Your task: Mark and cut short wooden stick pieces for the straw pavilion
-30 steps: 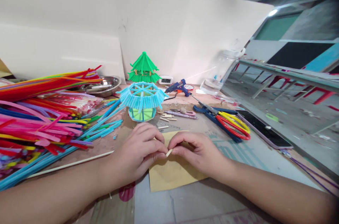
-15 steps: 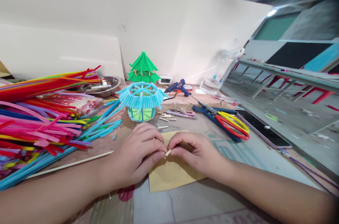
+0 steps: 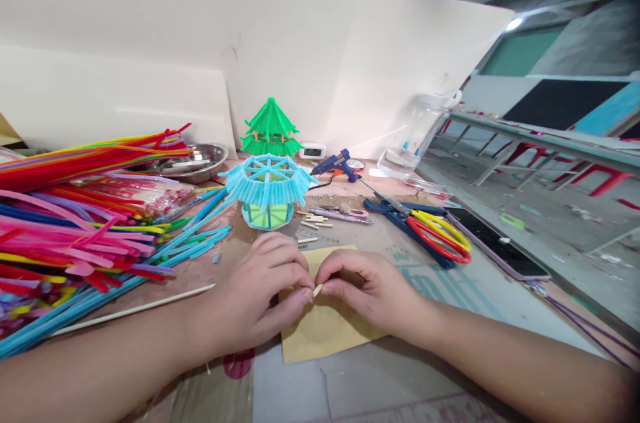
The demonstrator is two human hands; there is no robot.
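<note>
Between the fingertips of both hands is a short piece of wooden stick (image 3: 317,290). My left hand (image 3: 273,283) pinches its left end, and my right hand (image 3: 363,283) pinches the other. Both hands are over a square of tan sandpaper-like sheet (image 3: 320,336). Just beyond them stands a light-blue pipe-cleaner pavilion roof on a frame (image 3: 267,186), with a green pipe-cleaner roof (image 3: 271,128) behind it. Several short cut sticks (image 3: 319,220) lie past my fingers, near a lilac pen (image 3: 345,216).
Bundles of coloured pipe cleaners (image 3: 85,236) fill the left side, beside a metal bowl (image 3: 193,163). Scissors (image 3: 440,236), blue pliers (image 3: 417,226) and a phone (image 3: 500,243) lie to the right. A glue gun (image 3: 336,164), small digital clock (image 3: 313,150) and clear jug (image 3: 415,136) stand behind.
My left thumb has shifted slightly at the stick piece. Otherwise both hands keep nearly the same place, and the things around them have not moved.
</note>
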